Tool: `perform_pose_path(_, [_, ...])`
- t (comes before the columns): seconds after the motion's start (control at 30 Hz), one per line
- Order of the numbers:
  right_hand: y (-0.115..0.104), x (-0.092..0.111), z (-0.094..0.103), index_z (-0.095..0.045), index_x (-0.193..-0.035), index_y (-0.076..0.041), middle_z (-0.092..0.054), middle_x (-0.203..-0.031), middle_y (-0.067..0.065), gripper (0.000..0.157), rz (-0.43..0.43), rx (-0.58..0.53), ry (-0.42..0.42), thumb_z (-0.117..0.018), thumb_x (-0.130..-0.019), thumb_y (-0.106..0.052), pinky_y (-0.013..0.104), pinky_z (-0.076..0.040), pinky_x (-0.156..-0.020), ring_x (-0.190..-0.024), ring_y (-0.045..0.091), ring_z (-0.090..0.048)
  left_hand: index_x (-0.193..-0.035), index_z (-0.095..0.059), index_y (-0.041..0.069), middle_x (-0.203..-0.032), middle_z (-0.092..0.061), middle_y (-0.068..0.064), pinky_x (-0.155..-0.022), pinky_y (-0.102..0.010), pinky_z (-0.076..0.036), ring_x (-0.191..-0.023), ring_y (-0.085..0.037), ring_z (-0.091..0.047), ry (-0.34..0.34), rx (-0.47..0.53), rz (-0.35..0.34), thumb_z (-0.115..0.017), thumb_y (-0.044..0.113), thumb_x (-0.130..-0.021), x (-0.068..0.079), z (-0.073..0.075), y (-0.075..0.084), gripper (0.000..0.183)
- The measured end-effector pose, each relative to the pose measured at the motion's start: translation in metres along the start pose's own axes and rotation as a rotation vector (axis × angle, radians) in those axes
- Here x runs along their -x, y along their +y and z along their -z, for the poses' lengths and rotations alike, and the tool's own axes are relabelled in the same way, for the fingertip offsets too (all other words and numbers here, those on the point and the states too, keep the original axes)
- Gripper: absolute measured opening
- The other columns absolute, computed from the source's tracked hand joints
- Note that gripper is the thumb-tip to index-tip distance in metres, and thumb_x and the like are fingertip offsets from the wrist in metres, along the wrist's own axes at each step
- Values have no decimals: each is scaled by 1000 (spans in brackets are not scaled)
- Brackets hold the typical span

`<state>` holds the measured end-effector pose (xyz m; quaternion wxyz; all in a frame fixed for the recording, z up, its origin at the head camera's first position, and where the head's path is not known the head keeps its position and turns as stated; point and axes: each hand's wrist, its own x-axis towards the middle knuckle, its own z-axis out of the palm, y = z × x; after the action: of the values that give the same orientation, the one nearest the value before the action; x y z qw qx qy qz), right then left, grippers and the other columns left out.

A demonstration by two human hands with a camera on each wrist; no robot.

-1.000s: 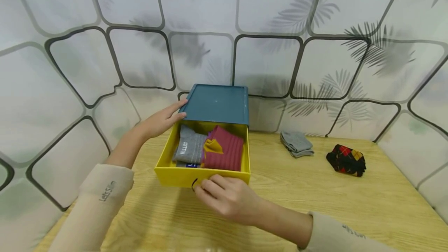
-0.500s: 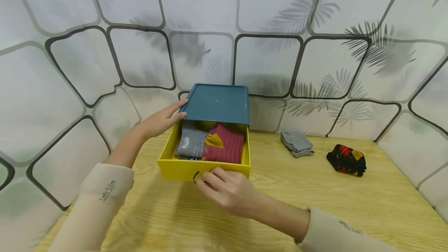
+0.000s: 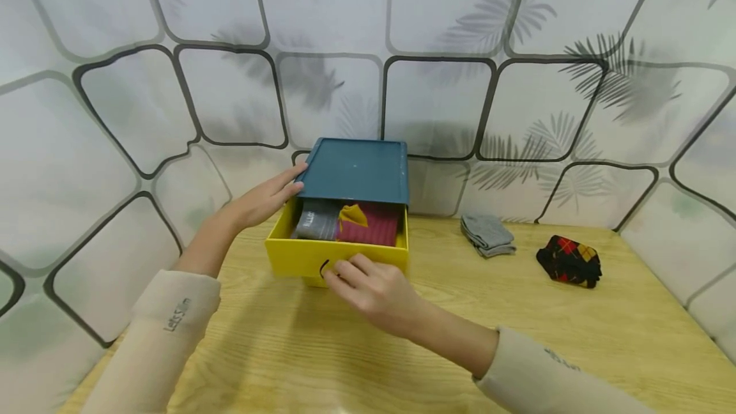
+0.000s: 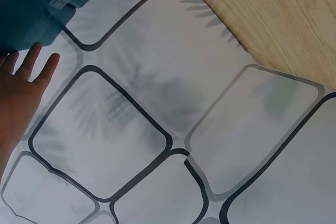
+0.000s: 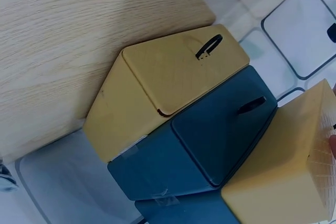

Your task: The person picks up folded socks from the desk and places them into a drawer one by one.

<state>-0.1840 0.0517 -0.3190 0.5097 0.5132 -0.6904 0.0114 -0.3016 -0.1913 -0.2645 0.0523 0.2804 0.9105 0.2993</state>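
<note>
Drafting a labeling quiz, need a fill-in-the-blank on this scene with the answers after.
1. The right hand is at the front of the open drawer, whose color is ____.
2. In the head view, the left hand touches the cabinet top at its ____ edge.
3. In that view, the maroon sock lies to the ____ of the gray sock.
4. The argyle socks on the table are mostly ____.

Missing words: yellow; left; right; black.

Gray folded socks (image 3: 487, 236) and black diamond-patterned socks (image 3: 566, 266) lie apart on the wooden tabletop (image 3: 575, 321), near a leaf-print wall (image 3: 437, 107)
</note>
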Motion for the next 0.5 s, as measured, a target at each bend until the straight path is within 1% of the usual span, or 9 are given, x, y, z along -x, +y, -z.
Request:
perform_pose_path(0.23, [4,0,-7,-70,-90,-7,-59,-84,4,29,-37,-1,3,-42,-97,-3,17,-47,-55,-68,16,-52,-150,-6,16,-152,-3,-9,-105,-54,-10,-136,-32,-8,1,0,-3,-25,48,-99,1,2,0,63])
perform_pose_path(0.5, [13,2,-20,-70,-89,-6,-60,-84,4,29,-23,41,23,-43,-96,0,17,-47,-53,-67,16,-53,-150,-6,17,-152,-4,-8,-105,-55,-10,-136,-32,-8,-2,-12,8,-26,47,-99,0,1,0,62])
